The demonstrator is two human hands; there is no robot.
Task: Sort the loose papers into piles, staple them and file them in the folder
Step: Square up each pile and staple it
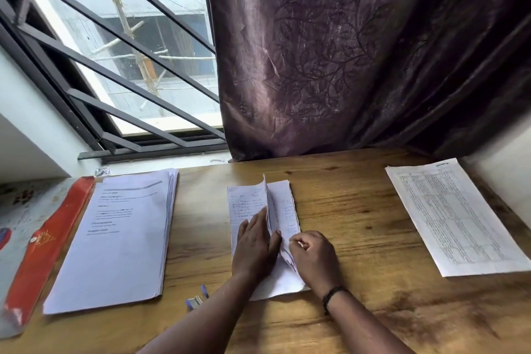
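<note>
Your left hand (254,244) lies flat with straight fingers on the left part of the handwritten pile of papers (247,207) in the middle of the wooden desk (359,224), pressing it down. Your right hand (313,259) sits just beside it, fingers curled, pinching the near edge of a lifted sheet (268,210) that stands up along the pile's middle, between the left pages and the right ones. A dark bracelet (330,294) circles your right wrist.

To your left a thick stack of printed papers (115,238) rests on the desk, its left edge overlapping a red folder (43,253) that runs slantwise along the desk's left side. Well apart on your right, a single printed table sheet (457,216) lies flat near the desk's far right corner.

Just in front of your left forearm, between the thick stack and the handwritten pile, lies a small stapler (196,299) with bluish ends; it is too small to make out in detail.

Behind the desk hangs a purple leaf-patterned curtain (330,52), and to its left is a window with dark metal bars (120,46).
</note>
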